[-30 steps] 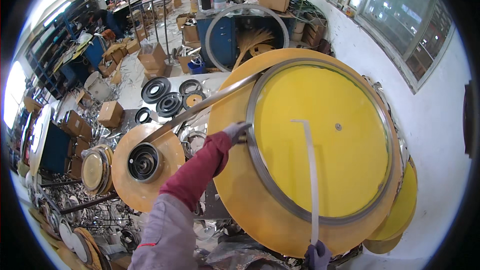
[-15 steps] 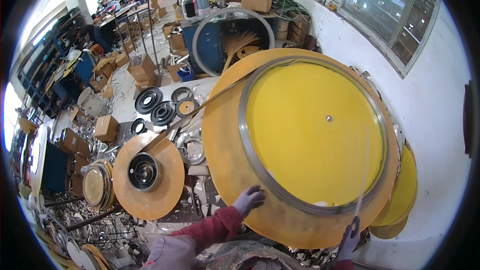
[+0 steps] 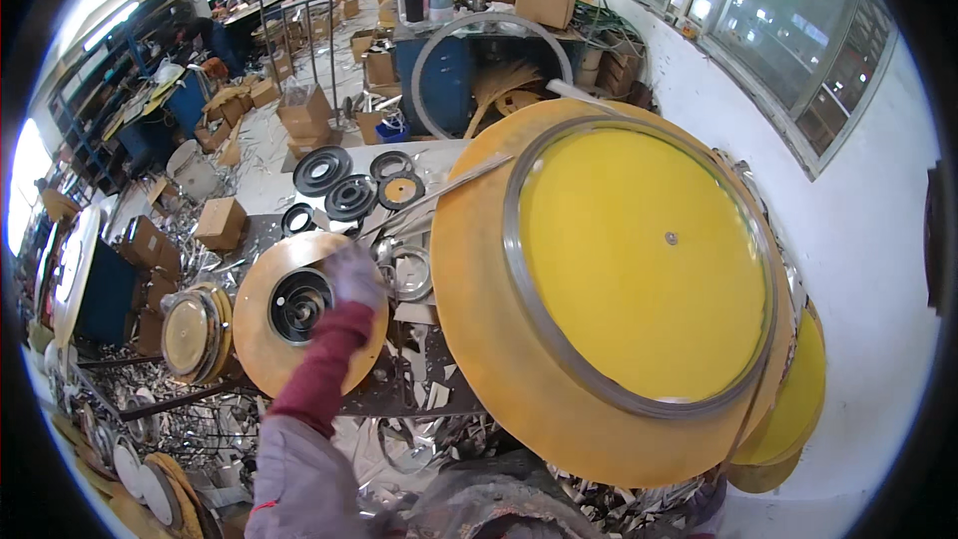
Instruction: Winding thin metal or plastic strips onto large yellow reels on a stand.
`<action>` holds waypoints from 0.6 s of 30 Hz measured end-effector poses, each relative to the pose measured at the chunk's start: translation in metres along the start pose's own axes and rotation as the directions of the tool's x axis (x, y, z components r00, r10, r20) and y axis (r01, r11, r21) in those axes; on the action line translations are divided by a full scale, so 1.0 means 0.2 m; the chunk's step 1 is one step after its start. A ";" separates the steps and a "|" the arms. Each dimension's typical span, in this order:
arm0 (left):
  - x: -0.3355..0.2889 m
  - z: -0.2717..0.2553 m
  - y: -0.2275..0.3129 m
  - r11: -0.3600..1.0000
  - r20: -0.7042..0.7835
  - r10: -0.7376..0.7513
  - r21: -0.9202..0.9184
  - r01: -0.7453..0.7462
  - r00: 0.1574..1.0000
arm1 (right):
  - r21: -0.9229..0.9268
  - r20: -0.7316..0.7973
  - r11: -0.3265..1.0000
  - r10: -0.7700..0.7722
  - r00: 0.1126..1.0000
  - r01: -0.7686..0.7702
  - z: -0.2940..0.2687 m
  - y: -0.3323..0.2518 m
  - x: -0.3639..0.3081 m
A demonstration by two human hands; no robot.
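A large yellow disc (image 3: 609, 289) with a coil of grey strip (image 3: 529, 314) round it lies on a wide tan disc (image 3: 479, 379). My left hand (image 3: 354, 276), gloved and smeared by motion, is over the right edge of a smaller tan disc (image 3: 261, 364). A black stepped hub (image 3: 302, 306) sits in that disc's middle. From near the hand a thin strip (image 3: 449, 186) runs up to the large disc. My right hand (image 3: 710, 502), dim and partly hidden at the lower edge, is closed where another thin strip (image 3: 746, 419) comes down across the tan rim.
Black rings (image 3: 321, 172) and a metal ring (image 3: 410, 272) lie beyond the small disc. Stacked discs (image 3: 188, 337) stand at left. A big upright hoop (image 3: 417, 65) leans on a blue cabinet (image 3: 439, 80). A white wall (image 3: 868, 359) borders the right; scraps litter the floor.
My left hand has moved from the large disc's near edge over to the small disc. My right hand has dropped lower. The strip between the discs has shifted, and the view has turned slightly.
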State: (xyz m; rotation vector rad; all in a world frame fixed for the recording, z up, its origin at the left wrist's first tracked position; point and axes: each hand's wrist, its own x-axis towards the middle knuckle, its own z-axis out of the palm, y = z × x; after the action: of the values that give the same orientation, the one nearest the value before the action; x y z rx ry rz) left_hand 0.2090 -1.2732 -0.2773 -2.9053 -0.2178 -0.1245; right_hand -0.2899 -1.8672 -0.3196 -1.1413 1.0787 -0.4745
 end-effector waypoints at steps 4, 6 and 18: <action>0.39 0.18 -0.35 0.958 0.356 -0.284 0.060 0.281 0.891 | 0.073 0.164 0.959 0.261 0.951 -0.275 -0.31 -0.11 0.13; 0.42 0.25 -0.41 0.936 0.445 -0.277 -0.074 0.343 0.852 | 0.072 0.208 0.930 0.339 0.917 -0.360 -0.23 -0.17 0.12; 0.06 0.14 0.91 0.902 -0.093 0.400 -0.139 -0.409 0.912 | -0.616 0.762 0.094 -0.182 0.622 0.782 1.45 -0.95 0.00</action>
State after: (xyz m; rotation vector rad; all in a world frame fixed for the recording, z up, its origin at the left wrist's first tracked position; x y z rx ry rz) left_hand 0.2506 -1.4400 -0.3421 -3.0195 0.4277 -0.1664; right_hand 0.0001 -1.8001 -0.1440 -2.6613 0.2750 0.0708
